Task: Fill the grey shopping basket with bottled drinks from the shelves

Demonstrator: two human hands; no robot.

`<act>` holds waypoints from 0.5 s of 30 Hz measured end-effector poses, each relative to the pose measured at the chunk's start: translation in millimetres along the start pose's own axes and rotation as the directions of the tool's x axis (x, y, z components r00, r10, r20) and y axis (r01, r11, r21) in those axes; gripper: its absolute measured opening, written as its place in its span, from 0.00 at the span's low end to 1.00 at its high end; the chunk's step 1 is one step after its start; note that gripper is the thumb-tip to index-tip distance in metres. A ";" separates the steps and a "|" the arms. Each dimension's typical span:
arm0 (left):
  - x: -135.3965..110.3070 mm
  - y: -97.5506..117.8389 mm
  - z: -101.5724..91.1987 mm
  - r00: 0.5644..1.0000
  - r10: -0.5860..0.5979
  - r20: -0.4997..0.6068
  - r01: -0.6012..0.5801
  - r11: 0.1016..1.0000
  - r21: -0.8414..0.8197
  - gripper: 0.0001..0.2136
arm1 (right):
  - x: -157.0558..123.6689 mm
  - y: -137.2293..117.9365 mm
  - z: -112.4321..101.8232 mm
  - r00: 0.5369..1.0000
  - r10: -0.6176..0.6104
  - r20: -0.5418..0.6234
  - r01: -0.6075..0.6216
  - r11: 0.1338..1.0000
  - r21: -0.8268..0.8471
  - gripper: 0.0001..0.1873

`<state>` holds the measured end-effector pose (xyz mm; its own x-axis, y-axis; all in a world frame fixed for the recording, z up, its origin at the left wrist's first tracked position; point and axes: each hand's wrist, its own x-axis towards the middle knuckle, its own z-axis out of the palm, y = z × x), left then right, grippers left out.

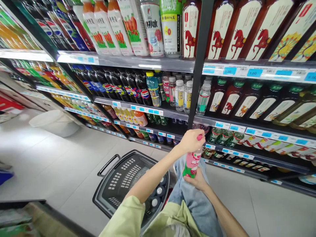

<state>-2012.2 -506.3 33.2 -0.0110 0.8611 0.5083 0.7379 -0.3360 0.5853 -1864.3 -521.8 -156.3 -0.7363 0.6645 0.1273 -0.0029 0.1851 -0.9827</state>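
Pink btl. (192, 160), basket (116, 181) w/ prob. btls. (155, 201)

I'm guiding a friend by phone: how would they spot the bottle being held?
Before the drink shelves stands a black basket. Right of it, a bottle has the left hand at top, the right hand near its base. Unlike the shelved bottles, this pink-labelled one, green below, is in hand.

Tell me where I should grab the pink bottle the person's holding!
I'd grip the pink-labelled bottle around its middle, probably from the side facing the shelves: the left hand covers its top, the right hand its bottom, leaving its round body uncovered between. Both arms come from the opposite side.
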 end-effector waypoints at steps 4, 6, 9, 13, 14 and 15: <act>6.9 -11.4 -2.7 0.998 -0.057 0.013 0.056 0.997 0.043 0.12 | -2.7 -8.8 -3.9 0.988 0.088 0.126 -0.099 0.991 0.085 0.23; 5.7 -16.2 -5.8 0.995 -0.104 0.000 0.104 0.989 0.103 0.15 | -2.4 -10.5 -4.0 0.985 0.106 0.134 -0.119 0.989 0.092 0.24; 2.5 -21.4 -11.4 0.981 -0.193 -0.020 0.194 0.964 0.183 0.18 | -0.3 -13.6 -3.9 0.983 0.104 0.149 -0.120 0.988 0.100 0.23; -1.0 -23.4 -17.5 0.971 -0.239 -0.003 0.235 0.952 0.196 0.18 | 1.2 -21.6 -3.8 0.982 0.102 0.162 -0.113 0.991 0.066 0.20; -1.6 -23.2 -18.1 0.971 -0.237 0.002 0.233 0.954 0.188 0.18 | 1.1 -23.6 -3.7 0.982 0.100 0.162 -0.111 0.992 0.059 0.19; -1.9 -23.0 -18.4 0.972 -0.236 0.004 0.232 0.956 0.182 0.18 | 0.8 -25.2 -3.6 0.982 0.099 0.161 -0.109 0.993 0.052 0.19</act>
<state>-2041.5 -507.2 30.4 -0.1822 0.9178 0.3529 0.8257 -0.0521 0.5617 -1862.4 -523.3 -130.9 -0.8321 0.5546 0.0060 0.0420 0.0738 -0.9964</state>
